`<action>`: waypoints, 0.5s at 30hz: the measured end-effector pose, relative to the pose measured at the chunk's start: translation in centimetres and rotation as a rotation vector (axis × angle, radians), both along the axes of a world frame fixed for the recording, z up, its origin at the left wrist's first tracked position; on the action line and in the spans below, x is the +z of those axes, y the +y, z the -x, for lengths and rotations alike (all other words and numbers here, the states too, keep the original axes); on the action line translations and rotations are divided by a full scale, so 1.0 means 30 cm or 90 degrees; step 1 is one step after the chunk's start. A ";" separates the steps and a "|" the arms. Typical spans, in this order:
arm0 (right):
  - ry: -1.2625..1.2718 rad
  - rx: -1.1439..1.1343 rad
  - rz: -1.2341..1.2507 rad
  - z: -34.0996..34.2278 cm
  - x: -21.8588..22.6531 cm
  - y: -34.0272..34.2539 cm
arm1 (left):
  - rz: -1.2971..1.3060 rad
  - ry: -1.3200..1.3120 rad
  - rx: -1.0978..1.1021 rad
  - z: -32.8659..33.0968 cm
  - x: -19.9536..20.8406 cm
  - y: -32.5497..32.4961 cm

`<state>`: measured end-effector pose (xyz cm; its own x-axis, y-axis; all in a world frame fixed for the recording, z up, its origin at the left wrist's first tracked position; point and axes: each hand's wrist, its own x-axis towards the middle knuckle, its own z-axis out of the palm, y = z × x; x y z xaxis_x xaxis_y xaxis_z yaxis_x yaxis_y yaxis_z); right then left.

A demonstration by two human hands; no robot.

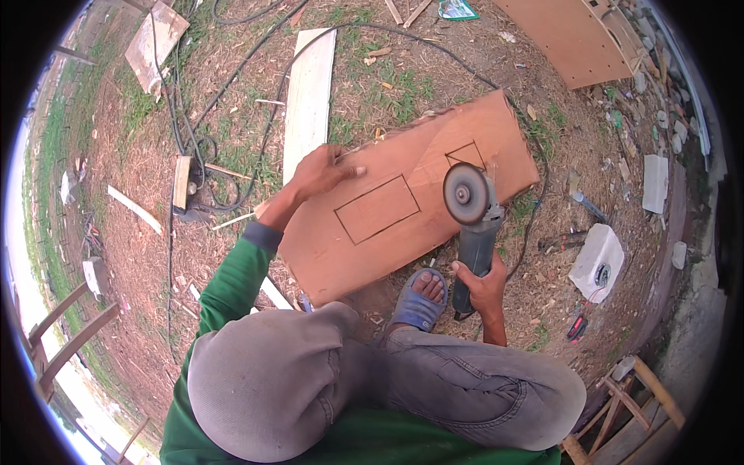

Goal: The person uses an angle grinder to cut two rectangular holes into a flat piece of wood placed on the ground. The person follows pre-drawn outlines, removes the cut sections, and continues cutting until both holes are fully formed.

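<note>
An orange-brown wooden board (310,256) lies slanted on the ground in front of me, with a dark rectangle outline and a smaller crossed box drawn on it. My left hand (324,172) grips the board's far edge near its left part, the thumb resting on the top face. In my right hand (484,288) is an angle grinder (477,252), held by its grey-green body. Its round disc (466,194) stands face-up over the board's right part, just below the smaller drawn box. Whether the disc touches the wood or spins, I cannot tell.
My foot in a blue slipper (418,302) is by the board's near edge. Black cable (267,139) winds across the ground at the left and far side. A pale plank (310,101), a larger panel (577,39) and a white block (597,263) lie around.
</note>
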<state>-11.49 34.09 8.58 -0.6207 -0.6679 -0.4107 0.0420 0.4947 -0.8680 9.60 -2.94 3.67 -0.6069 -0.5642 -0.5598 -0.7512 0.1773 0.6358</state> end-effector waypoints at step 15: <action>0.067 0.064 -0.096 -0.026 0.041 -0.077 | 0.079 0.216 0.341 0.010 -0.187 0.606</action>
